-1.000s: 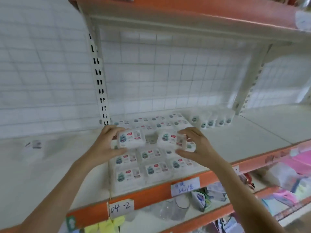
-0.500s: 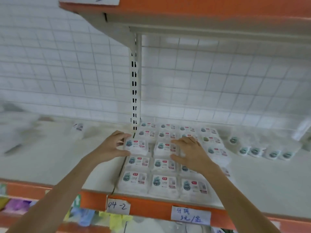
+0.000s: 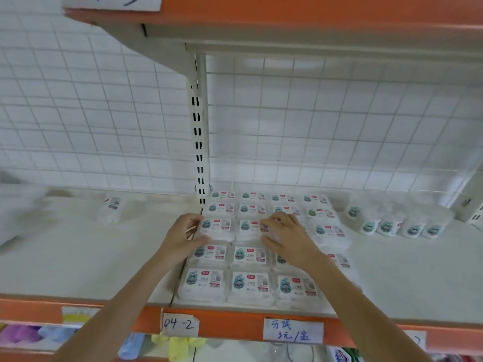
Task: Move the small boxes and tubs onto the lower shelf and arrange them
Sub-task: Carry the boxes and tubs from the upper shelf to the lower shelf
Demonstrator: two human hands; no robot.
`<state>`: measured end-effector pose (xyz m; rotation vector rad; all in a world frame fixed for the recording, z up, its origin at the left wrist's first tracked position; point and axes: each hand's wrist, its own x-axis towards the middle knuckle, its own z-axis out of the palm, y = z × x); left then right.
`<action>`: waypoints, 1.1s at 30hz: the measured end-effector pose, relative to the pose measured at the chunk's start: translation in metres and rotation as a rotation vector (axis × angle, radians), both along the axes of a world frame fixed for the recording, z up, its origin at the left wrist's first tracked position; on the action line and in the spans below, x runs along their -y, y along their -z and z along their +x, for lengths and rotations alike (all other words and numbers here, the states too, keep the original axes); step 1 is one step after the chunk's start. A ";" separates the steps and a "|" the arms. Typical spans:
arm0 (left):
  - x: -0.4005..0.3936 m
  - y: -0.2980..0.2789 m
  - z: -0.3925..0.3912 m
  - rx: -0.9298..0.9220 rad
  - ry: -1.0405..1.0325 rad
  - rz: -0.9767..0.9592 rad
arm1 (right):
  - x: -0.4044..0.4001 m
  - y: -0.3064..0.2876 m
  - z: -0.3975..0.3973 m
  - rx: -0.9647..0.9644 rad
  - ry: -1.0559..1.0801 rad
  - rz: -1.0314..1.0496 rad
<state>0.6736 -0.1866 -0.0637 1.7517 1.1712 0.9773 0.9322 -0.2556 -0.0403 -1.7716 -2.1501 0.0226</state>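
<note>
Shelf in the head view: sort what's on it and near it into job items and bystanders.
Job: left hand and right hand, each on a small box; box grid; tubs; shelf.
Bystanders: price tag; 04-2 label; wire grid back.

White boxes (image 3: 218, 227) with teal-and-red labels; orange shelf edge (image 3: 230, 325).

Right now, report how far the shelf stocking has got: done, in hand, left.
Done: a grid of small boxes lies flat in neat rows on the shelf, and a row of tubs stands to its right. In hand: the left hand grips one box while the right hand rests on its neighbour, seating both in the third row. Left: one stray pack lies apart on the left.
</note>
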 end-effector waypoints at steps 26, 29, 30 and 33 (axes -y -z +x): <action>-0.002 -0.001 0.001 -0.188 0.050 -0.005 | 0.040 0.007 0.061 -0.476 0.611 -0.201; -0.001 -0.003 0.000 -0.171 0.066 -0.026 | 0.043 0.003 0.056 -0.456 0.624 -0.223; 0.000 -0.005 0.000 -0.170 0.059 -0.042 | 0.044 0.001 0.055 -0.453 0.628 -0.225; 0.002 -0.012 0.000 -0.144 0.069 -0.096 | 0.048 -0.005 0.049 -0.345 0.664 -0.229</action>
